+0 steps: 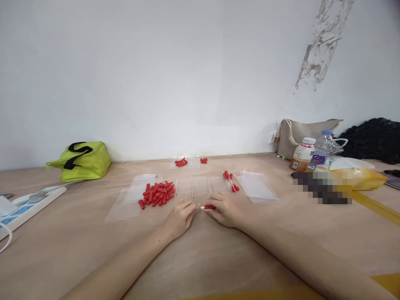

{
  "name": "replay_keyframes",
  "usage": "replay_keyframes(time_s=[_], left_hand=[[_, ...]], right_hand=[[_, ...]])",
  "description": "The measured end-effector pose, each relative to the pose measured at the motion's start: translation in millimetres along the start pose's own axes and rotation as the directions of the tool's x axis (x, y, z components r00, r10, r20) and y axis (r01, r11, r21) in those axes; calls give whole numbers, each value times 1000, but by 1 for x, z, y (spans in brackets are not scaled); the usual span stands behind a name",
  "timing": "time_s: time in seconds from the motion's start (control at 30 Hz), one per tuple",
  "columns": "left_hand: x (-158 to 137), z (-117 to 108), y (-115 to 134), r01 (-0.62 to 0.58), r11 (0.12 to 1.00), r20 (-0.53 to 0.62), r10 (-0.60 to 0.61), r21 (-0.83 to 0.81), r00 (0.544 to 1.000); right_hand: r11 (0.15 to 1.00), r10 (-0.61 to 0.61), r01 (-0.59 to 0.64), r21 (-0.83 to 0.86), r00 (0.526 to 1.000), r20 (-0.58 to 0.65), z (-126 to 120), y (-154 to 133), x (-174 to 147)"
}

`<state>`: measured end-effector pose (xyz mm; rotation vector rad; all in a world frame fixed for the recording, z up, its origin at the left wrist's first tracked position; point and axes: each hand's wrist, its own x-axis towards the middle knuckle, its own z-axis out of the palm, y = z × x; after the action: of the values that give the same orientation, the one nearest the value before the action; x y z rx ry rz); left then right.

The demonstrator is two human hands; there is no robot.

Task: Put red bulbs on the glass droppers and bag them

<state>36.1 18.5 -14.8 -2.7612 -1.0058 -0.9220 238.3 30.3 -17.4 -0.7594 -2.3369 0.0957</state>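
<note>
Between my two hands is a glass dropper tube [202, 207] with a red rubber bulb [210, 207] on its right end. My left hand [182, 216] is closed on the tube, whose left part is hidden by the fingers. My right hand [225, 210] pinches the red bulb. Just beyond my hands lies a row of clear glass tubes [193, 186]. A heap of loose red rubber bulbs [158, 193] sits to the left of the row. At its right end, several tubes carry red bulbs [230, 179].
Clear plastic bags [258, 186] lie right of the tubes, with another bag [125, 204] at left. Farther back is a bag with red-bulbed droppers [187, 162]. A green bag [84, 160], a power strip [34, 208], bottles [303, 154] and a beige bag [309, 127] stand around the edges.
</note>
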Motion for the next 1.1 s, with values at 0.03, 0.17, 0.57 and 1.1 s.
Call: replay_keyframes(time_s=[0.03, 0.17, 0.57, 1.1], left_hand=[[0, 1, 0, 2, 1000, -1, -2, -3, 1000], [0, 3, -2, 12, 1000, 0, -12, -24, 1000], [1, -8, 4, 223, 949, 30, -222, -222, 975], [4, -12, 2, 195, 972, 121, -179, -130, 976]], right_hand=[[1000, -3, 3, -7, 1000, 7, 0, 0, 0], [1000, 2, -2, -1, 1000, 27, 1, 1, 2], [528, 522, -255, 810, 850, -72, 3, -1, 19], [541, 828, -817, 197, 478, -294, -43, 125, 51]])
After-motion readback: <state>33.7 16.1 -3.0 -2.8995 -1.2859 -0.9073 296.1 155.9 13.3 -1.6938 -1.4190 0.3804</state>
